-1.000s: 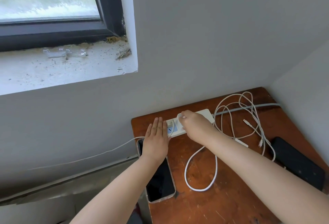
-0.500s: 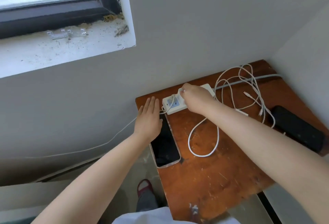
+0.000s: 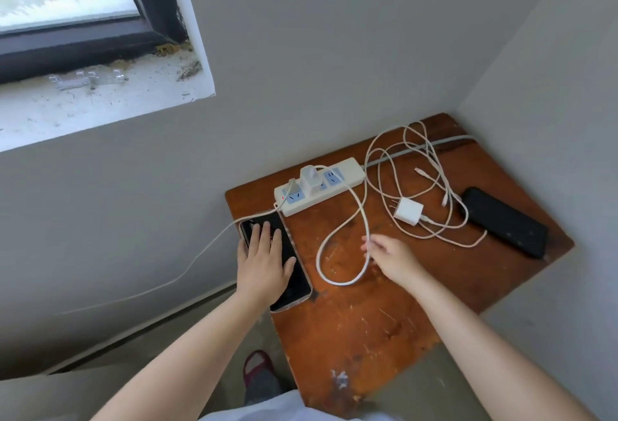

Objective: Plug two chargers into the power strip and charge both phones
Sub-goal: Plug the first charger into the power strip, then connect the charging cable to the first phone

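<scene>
Scratched wooden table [image 3: 384, 327], power strip [image 3: 347, 174], two phones [image 3: 294, 273] [image 3: 505, 221], loose charger [image 3: 408, 211], cables [image 3: 344, 246]

Two phones [image 3: 294, 273] [image 3: 505, 221], two chargers [image 3: 310, 180] [image 3: 408, 211], one power strip [image 3: 347, 173].

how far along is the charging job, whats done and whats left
Done: one charger sits plugged into the power strip.

In hand: the right hand is at that charger's white cable, while the left hand rests flat on the near phone.

Left: the second charger lies unplugged on the table, and the black phone has no cable visibly connected.
</scene>
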Available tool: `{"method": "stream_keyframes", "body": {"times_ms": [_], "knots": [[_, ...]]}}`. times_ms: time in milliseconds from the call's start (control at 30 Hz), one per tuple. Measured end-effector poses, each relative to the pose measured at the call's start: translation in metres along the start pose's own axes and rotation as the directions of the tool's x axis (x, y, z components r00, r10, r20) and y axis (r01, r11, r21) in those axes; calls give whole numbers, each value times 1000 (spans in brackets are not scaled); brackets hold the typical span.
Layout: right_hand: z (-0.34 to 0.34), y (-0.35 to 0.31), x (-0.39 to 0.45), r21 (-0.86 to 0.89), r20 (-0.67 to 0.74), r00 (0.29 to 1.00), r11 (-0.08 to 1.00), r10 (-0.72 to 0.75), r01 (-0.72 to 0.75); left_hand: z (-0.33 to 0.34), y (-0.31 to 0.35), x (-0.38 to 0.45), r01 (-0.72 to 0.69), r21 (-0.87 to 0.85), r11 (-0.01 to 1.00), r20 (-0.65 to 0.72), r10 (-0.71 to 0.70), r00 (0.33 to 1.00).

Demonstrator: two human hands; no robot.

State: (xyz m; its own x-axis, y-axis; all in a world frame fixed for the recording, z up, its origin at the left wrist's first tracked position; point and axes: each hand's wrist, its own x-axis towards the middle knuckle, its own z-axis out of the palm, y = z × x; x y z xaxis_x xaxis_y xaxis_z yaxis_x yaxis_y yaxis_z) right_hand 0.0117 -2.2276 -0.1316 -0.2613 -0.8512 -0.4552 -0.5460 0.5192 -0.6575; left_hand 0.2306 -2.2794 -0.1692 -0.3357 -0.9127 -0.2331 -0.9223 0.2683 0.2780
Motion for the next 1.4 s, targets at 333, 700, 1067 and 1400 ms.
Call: {"method": "stream_keyframes", "body": {"times_ms": [333, 700, 1067, 1400], "knots": [[21, -16, -8, 64, 93, 991, 993, 94, -100, -3, 0, 7, -19, -31, 999, -12, 19, 1000], [-5, 0, -13, 206, 150, 985, 971, 87, -117, -3, 13, 4, -476, 18, 879, 154, 468, 870], [-53, 9, 56, -313, 122, 916, 861, -382, 400, -30, 75, 6, -19, -433, 901, -298, -123, 946], [-80, -22, 72, -515, 353, 670, 463, -653, 722, -50, 75, 3, 399, -488, 776, -329, -587, 739]]}}
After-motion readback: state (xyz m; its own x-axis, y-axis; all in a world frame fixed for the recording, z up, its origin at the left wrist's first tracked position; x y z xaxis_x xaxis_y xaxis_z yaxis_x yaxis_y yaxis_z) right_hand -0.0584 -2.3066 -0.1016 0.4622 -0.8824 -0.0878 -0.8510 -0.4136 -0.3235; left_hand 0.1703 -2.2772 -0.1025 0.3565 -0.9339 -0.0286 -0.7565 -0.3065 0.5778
